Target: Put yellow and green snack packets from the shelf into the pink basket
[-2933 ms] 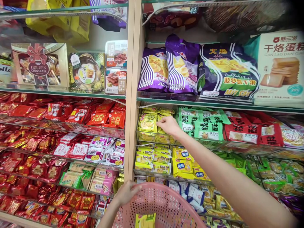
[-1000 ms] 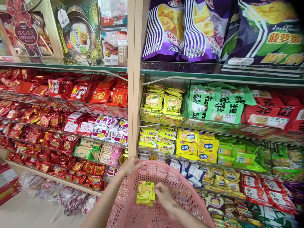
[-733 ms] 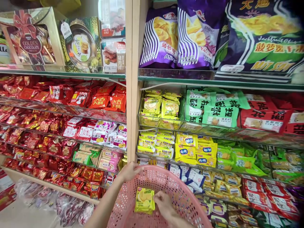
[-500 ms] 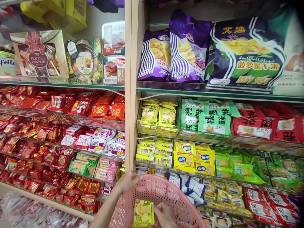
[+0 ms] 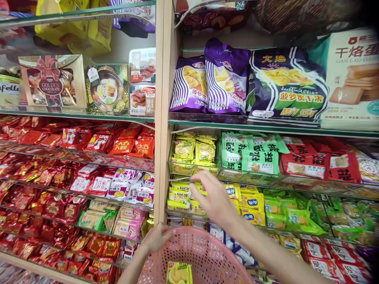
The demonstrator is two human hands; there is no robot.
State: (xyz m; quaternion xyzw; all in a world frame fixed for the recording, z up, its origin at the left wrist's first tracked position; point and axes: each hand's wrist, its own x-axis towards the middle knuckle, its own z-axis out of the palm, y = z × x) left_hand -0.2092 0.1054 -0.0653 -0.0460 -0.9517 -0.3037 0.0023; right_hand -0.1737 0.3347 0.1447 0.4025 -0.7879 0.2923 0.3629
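Observation:
My left hand (image 5: 156,238) grips the far rim of a pink perforated basket (image 5: 204,252) at the bottom of the view. Yellow snack packets (image 5: 178,273) lie inside the basket. My right hand (image 5: 213,199) is raised in front of the shelves with its fingers spread and nothing in them. It hovers in front of the small yellow packets (image 5: 180,194) on the second tier. Just above its fingertips, more yellow packets (image 5: 194,150) fill a clear bin.
Purple chip bags (image 5: 226,81) and a biscuit box (image 5: 352,79) stand on the shelf above. Green packets (image 5: 257,154) and red packets (image 5: 314,161) fill bins to the right. Red sweets (image 5: 59,177) crowd the left shelves beyond the wooden upright (image 5: 162,118).
My right hand let go of the yellow packet in the basket and rose toward the yellow packets on the shelf. The view tilted upward.

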